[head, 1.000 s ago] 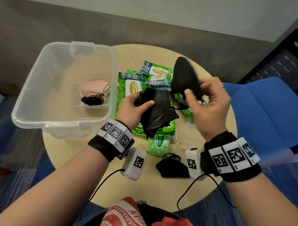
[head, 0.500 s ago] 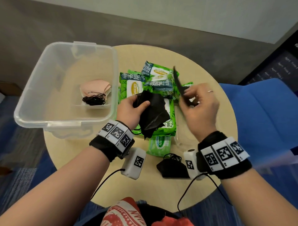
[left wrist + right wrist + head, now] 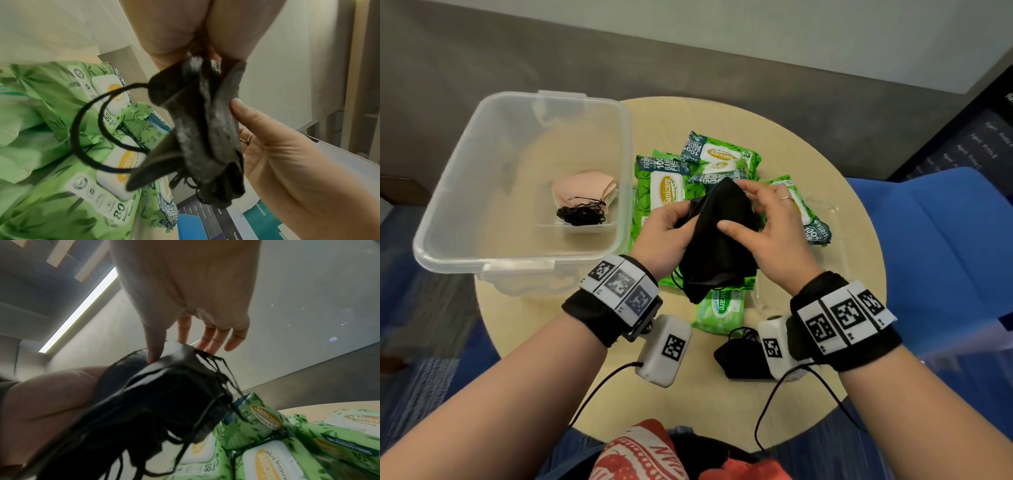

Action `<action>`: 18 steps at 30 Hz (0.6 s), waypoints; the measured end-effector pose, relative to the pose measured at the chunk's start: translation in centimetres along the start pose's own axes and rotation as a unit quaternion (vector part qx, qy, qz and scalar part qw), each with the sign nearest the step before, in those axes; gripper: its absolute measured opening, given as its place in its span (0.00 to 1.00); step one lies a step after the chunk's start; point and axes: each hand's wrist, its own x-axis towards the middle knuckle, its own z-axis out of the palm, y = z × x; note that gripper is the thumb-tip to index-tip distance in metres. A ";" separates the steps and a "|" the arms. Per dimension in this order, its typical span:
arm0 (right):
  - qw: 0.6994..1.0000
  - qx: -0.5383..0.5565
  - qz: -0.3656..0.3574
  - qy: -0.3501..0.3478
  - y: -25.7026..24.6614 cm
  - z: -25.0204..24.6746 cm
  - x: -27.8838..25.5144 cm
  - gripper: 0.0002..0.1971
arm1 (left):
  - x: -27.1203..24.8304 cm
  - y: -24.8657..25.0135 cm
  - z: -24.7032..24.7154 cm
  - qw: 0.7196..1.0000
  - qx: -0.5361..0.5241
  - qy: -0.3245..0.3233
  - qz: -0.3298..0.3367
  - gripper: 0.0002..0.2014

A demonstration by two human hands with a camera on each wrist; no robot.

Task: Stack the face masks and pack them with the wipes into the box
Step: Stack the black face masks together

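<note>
- Several black face masks (image 3: 717, 240) sit bunched between the two hands, held above the wipes packs; the left hand (image 3: 666, 236) grips the bundle along its left edge, fingers curled round it.
- The right hand (image 3: 774, 233) presses its thumb on the face of the bundle with the fingers behind the top edge, pinching it; in the right wrist view the other fingers spread loosely past the fabric.
- Ear loops (image 3: 96, 123) dangle free below the bundle, so the stack looks only roughly squared.
- One more black mask (image 3: 739, 359) lies on the surface (image 3: 722, 404) near the person, partly hidden by the right wrist camera, not yet gathered.
- The clear box (image 3: 517, 263) stands at the left, its near end overhanging the surface; inside lies a small pile of pink masks (image 3: 583, 188) with black loops on top.
- My judgement: packing has begun, but the black stack and every wipes pack (image 3: 664, 192) remain outside, so most of the work is left.
- Readable writing: the green packs carry "Sanicare" on a yellow oval, "Cleansing Wipes" beneath it, "80 Sheets", and a dark band with "100%"; smaller print is too blurred.
</note>
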 end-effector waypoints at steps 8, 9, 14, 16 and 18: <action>0.992 0.054 -0.059 0.094 -0.7 -0.5 -0.4 0.19 | 0.2 0.4 0.0 1.000 -0.018 -0.006 0.004 0.07; 0.993 0.059 -0.056 0.086 -0.7 -0.5 -0.3 0.18 | 0.1 0.5 0.0 1.000 -0.017 -0.008 0.004 0.07; 0.988 0.122 -0.026 0.089 -1.0 -1.0 0.4 0.15 | 0.1 0.6 0.1 1.000 0.004 -0.002 -0.002 0.07; 0.976 0.176 0.000 0.126 -1.1 -1.8 0.9 0.13 | 0.2 0.5 -0.1 1.000 0.001 0.024 -0.013 0.08; 0.957 0.236 0.016 0.171 -1.2 -3.0 1.4 0.11 | 0.3 0.4 -0.4 0.998 0.006 0.051 -0.022 0.06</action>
